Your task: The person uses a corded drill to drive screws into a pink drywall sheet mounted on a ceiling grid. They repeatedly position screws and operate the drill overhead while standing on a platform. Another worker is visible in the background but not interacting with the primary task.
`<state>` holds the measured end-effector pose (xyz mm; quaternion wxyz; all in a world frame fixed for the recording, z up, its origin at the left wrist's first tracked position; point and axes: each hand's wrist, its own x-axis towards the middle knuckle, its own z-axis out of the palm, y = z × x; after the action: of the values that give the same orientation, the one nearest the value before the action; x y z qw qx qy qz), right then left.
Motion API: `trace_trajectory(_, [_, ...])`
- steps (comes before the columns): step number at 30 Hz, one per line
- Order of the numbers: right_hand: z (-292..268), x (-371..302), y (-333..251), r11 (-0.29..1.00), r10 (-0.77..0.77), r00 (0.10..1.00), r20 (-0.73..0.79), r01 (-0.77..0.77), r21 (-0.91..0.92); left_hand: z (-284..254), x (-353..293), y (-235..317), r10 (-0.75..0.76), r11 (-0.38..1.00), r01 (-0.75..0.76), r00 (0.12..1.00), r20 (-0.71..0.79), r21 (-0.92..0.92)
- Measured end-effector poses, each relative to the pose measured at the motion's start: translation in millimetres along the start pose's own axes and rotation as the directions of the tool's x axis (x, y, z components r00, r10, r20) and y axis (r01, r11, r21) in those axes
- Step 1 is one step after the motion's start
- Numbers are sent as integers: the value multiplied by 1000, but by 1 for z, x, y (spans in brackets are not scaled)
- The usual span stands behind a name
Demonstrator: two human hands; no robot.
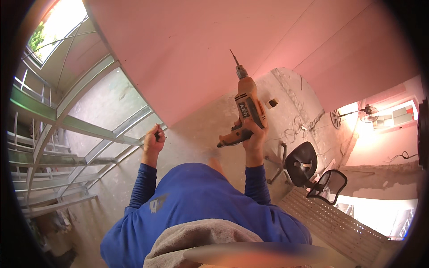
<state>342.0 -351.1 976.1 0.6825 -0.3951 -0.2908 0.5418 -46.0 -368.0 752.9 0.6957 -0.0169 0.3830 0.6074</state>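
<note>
My right hand [254,136] is wrapped round the body of an orange and black power drill [248,103]. The drill's thin bit points up and away from me toward the pink wall panel [196,58], and its handle sticks out to the left. Whether the bit touches the panel I cannot tell; it looks apart. My left hand [154,140] is closed in a pinch near the panel's lower left corner, beside the metal framing. Something small and dark shows at its fingertips, too small to name.
Metal stud framing [89,123] fills the left side, with a bright window [58,29] beyond it. To the right are a black office chair [301,163], a perforated plank [333,223], a fan [368,114] and loose cable [295,129] on the concrete floor [192,147].
</note>
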Motion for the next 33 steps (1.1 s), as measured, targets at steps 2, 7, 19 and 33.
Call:
trace_trajectory(2, [-7, 17, 5, 999, -25, 999, 38, 24, 37, -1, 21, -6, -2, 999, 4, 999, -41, 44])
trace_trajectory(7, [-67, 80, -17, 995, 13, 999, 47, -17, 94, 36, 61, -60, -8, 998, 16, 992, -130, 56])
trace_trajectory(19, [-184, 268, -70, 993, 71, 994, 84, -78, 85, 192, 138, -194, -87, 996, 89, 962, -259, -6])
trace_trajectory(33, [-230, 430, -33, 968, 218, 976, 10, -218, 121, 349, 255, -218, -9, 933, 52, 993, -122, 356])
